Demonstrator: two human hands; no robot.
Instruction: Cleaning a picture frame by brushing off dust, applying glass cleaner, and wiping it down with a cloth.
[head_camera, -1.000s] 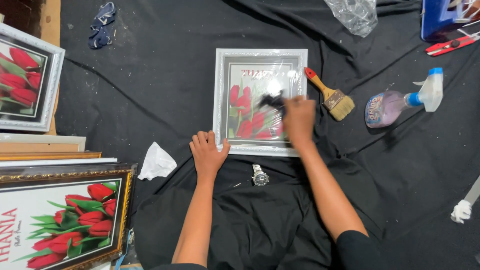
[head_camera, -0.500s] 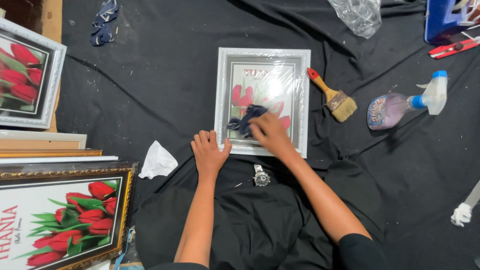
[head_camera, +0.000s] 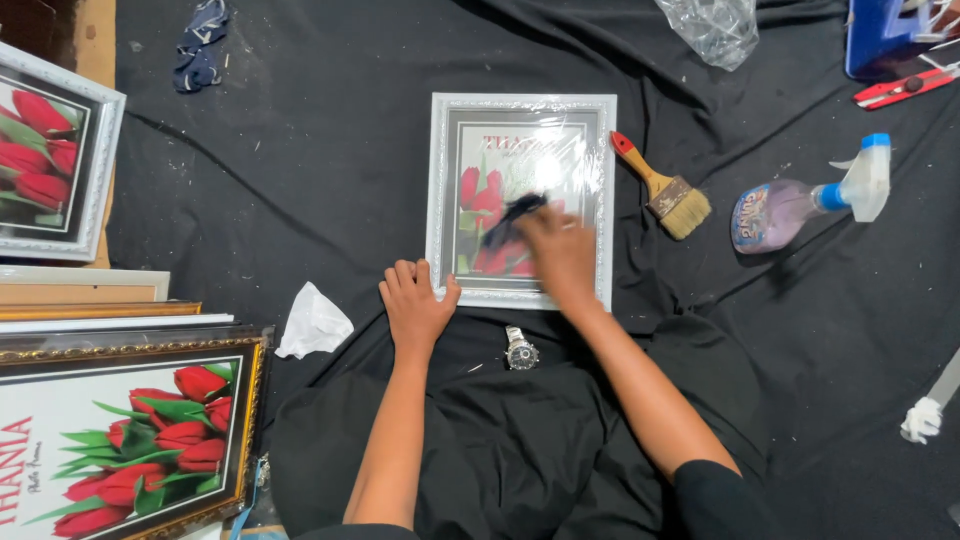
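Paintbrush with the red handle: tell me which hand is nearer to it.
Right. The right hand lies on the white picture frame, just left of the paintbrush. The left hand rests at the frame's lower left corner, farther away.

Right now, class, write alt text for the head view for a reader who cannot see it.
A right hand presses a dark cloth on a white picture frame; the left hand rests at its lower corner. A paintbrush and spray bottle lie alongside.

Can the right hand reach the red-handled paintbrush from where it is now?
Probably yes. The right hand presses a dark cloth on the white picture frame, and the red-handled paintbrush lies just right of the frame on bare black fabric, nothing between. It would need to free the cloth first.
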